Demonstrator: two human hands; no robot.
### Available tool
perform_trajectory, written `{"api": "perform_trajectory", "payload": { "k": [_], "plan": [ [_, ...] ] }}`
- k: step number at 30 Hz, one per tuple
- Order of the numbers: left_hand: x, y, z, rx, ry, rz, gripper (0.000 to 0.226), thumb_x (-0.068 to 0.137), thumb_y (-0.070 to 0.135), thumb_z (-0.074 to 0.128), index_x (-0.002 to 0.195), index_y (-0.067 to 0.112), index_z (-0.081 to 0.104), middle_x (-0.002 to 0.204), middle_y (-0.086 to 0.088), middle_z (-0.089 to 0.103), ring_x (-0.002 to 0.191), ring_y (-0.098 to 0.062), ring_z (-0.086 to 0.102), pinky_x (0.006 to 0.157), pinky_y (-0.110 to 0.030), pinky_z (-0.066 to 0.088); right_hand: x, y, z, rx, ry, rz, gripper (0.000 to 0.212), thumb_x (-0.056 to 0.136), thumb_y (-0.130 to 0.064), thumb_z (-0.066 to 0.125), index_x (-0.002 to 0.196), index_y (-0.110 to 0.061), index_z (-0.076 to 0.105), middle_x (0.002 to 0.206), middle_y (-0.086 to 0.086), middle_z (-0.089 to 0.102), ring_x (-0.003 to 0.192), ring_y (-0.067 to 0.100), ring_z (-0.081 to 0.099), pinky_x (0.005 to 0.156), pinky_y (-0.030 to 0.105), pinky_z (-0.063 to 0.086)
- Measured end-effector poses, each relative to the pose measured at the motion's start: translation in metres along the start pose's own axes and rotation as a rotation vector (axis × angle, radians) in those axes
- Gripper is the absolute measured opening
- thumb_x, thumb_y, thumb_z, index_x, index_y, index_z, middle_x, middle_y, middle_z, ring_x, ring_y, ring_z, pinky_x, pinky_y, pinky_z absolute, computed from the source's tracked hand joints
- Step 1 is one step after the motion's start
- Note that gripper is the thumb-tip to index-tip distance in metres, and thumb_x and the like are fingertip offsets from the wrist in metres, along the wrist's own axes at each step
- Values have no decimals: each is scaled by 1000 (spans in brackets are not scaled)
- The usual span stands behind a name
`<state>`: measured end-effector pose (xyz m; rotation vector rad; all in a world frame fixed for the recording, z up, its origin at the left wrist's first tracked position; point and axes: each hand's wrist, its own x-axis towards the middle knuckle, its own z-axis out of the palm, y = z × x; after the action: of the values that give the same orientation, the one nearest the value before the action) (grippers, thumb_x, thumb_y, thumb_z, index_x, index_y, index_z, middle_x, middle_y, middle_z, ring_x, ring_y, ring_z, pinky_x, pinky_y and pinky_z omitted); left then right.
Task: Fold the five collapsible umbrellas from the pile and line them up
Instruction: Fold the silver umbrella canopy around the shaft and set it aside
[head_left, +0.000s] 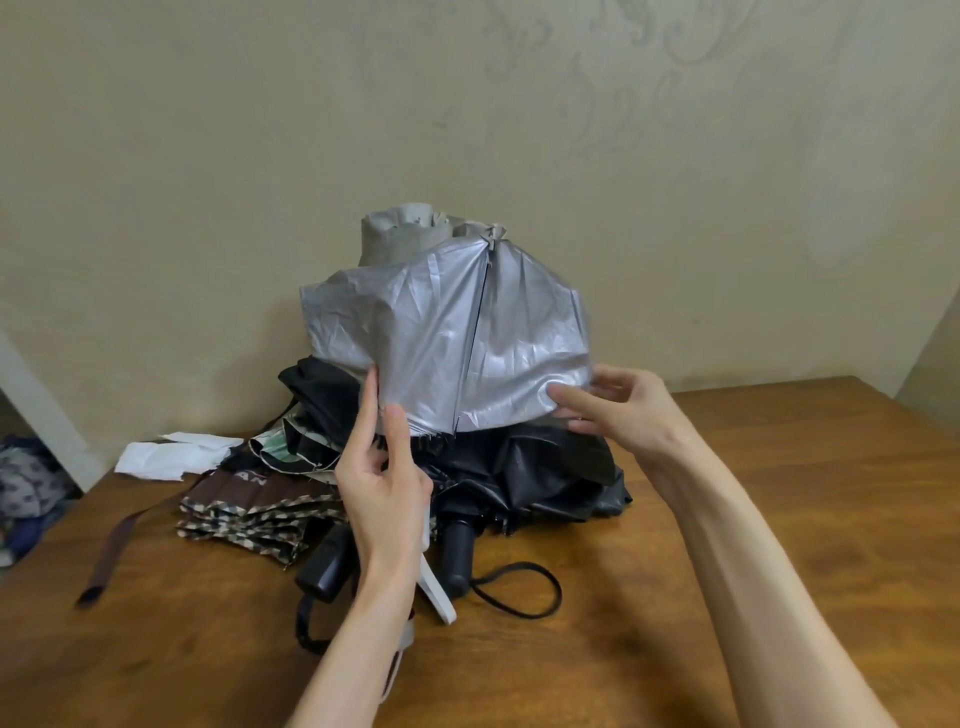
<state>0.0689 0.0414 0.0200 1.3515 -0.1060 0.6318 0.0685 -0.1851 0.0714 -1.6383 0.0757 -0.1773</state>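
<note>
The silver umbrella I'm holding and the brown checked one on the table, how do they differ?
The shiny silver fabric umbrella is held above the pile, canopy billowing; the brown checked fabric umbrella lies flat on the wooden table, pleats gathered. The silver one is plain, the brown one patterned. Neither is strapped shut.

The silver canopy (447, 343) covers much of the black umbrellas (545, 473) behind it; my left hand (384, 483) hides part of a white handle (439, 597), perhaps its own. The left edge cuts off some patterned cloth (26, 483).
</note>
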Motion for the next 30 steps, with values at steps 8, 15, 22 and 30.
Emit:
{"api": "perform_trajectory", "payload": {
  "k": [8, 15, 22, 30],
  "plan": [
    [3, -1, -1, -43, 51, -35, 43, 108, 39, 56, 151, 46, 54, 74, -14, 62, 44, -15, 32, 39, -23, 36, 6, 5, -2, 323, 7, -60, 19, 95, -6, 75, 114, -2, 77, 117, 15, 79, 106, 24, 73, 113, 42, 52],
    [-4, 11, 6, -25, 19, -48, 43, 110, 34, 53, 151, 43, 51, 70, 33, 67, 44, -18, 34, 38, -23, 36, 3, 0, 18, 194, 70, -21, 43, 87, -20, 88, 125, -11, 71, 108, 3, 82, 104, 24, 79, 95, 33, 63],
    [-1, 1, 2, -9, 12, -47, 45, 107, 41, 55, 152, 45, 53, 118, -13, 78, 41, -13, 37, 39, -23, 39, 9, 6, 17, 237, 100, -92, 14, 95, -11, 78, 96, 2, 78, 89, 6, 76, 81, 16, 67, 82, 27, 53],
    [-2, -1, 2, 35, 4, -46, 44, 109, 41, 54, 151, 49, 52, 69, -2, 59, 49, -27, 36, 44, -31, 42, -8, -21, 25, 179, 85, -286, 17, 103, -19, 69, 109, -10, 82, 103, 6, 82, 84, 9, 73, 73, 19, 58]
  ]
}}
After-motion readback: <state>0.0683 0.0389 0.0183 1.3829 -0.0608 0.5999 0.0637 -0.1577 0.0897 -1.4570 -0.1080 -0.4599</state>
